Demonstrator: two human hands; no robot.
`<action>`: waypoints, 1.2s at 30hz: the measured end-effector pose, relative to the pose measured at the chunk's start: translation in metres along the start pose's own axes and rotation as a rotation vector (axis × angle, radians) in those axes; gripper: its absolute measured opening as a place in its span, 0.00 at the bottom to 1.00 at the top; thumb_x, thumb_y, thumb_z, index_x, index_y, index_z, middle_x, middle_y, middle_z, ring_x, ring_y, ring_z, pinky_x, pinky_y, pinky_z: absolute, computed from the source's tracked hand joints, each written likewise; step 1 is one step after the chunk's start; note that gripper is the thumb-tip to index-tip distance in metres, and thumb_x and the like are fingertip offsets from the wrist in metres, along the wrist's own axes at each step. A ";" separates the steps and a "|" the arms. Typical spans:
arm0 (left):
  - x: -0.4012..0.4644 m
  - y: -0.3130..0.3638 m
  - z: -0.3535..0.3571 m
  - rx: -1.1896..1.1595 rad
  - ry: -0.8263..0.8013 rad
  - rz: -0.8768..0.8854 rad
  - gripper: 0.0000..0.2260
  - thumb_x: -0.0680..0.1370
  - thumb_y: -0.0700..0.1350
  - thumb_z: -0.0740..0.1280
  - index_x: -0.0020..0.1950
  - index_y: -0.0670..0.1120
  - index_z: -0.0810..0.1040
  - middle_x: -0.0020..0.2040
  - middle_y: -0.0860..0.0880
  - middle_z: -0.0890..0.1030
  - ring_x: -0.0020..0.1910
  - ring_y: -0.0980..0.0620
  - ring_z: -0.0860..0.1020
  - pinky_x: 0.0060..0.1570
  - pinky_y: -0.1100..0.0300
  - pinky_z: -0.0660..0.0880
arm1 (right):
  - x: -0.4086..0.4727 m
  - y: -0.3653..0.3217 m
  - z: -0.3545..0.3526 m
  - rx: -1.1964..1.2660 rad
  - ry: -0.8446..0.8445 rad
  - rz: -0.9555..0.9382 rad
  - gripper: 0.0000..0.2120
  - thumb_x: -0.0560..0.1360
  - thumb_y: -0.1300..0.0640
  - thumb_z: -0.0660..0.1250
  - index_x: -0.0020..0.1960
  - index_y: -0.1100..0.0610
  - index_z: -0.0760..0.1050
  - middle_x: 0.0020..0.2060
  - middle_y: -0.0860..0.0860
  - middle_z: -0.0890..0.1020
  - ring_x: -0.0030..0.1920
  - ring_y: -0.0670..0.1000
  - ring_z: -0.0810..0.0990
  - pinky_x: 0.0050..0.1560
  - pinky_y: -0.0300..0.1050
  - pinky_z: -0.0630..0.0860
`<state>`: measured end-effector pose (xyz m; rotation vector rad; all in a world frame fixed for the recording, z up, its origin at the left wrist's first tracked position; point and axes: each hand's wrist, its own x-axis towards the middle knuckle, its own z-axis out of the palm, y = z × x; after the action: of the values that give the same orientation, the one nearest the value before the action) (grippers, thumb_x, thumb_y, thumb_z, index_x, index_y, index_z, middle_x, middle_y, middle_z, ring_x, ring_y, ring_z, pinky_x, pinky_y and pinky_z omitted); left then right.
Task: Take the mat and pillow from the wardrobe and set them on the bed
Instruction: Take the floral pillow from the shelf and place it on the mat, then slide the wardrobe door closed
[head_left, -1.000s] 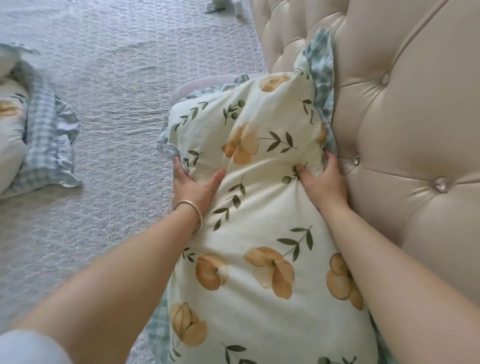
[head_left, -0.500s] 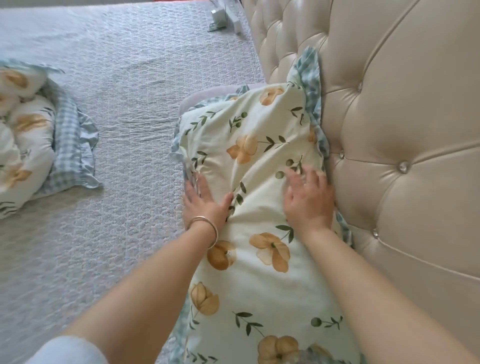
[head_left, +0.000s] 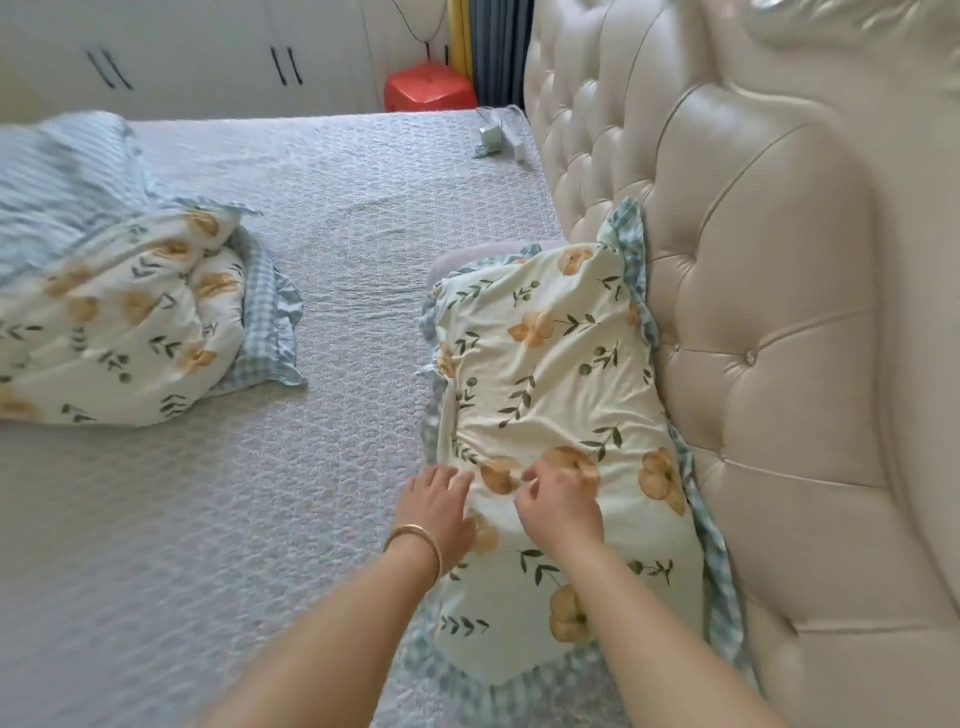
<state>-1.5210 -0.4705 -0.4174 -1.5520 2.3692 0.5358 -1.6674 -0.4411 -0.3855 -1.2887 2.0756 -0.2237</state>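
Note:
A floral pillow (head_left: 550, 395) with a blue checked frill lies on the bed, its long side leaning against the padded headboard (head_left: 769, 322). A grey quilted mat (head_left: 249, 545) covers the bed under it. My left hand (head_left: 439, 512), with a bracelet on the wrist, rests flat on the pillow's left edge with its fingers apart. My right hand (head_left: 561, 506) is on the pillow's middle, close beside the left, with loosely bent fingers and nothing held.
A second floral pillow (head_left: 119, 332) lies on the left of the mat, with striped blue bedding (head_left: 57, 176) behind it. White wardrobe doors (head_left: 208, 52) stand beyond the bed. A red object (head_left: 428, 91) is on the floor. A small charger with cables (head_left: 498, 137) lies by the headboard.
Both hands have slid down the pillow toward me and come closer together. The camera has pulled back and tilted up, so the wardrobe and the second pillow now show.

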 end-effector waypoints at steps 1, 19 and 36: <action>-0.010 -0.006 -0.007 -0.009 0.027 -0.025 0.24 0.79 0.52 0.56 0.74 0.50 0.57 0.73 0.48 0.64 0.72 0.47 0.62 0.70 0.53 0.61 | -0.008 -0.009 0.002 -0.007 -0.009 -0.015 0.12 0.75 0.57 0.58 0.56 0.56 0.72 0.53 0.55 0.81 0.51 0.57 0.77 0.48 0.47 0.73; -0.286 -0.210 -0.061 -0.404 0.575 -0.756 0.23 0.79 0.59 0.54 0.69 0.47 0.68 0.66 0.46 0.73 0.65 0.46 0.69 0.62 0.51 0.68 | -0.166 -0.263 0.112 -0.129 -0.335 -0.696 0.26 0.75 0.48 0.62 0.71 0.50 0.61 0.63 0.51 0.75 0.61 0.52 0.74 0.58 0.48 0.71; -0.666 -0.465 -0.027 -0.585 1.134 -1.468 0.18 0.79 0.52 0.59 0.67 0.46 0.70 0.64 0.43 0.73 0.64 0.44 0.70 0.63 0.52 0.67 | -0.483 -0.533 0.398 -0.140 -0.675 -1.190 0.18 0.78 0.49 0.60 0.67 0.50 0.67 0.59 0.49 0.78 0.54 0.50 0.77 0.52 0.45 0.75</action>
<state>-0.8303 -0.1024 -0.1972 -3.7843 0.5793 -0.1274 -0.8941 -0.2184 -0.2174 -2.1656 0.6100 -0.1150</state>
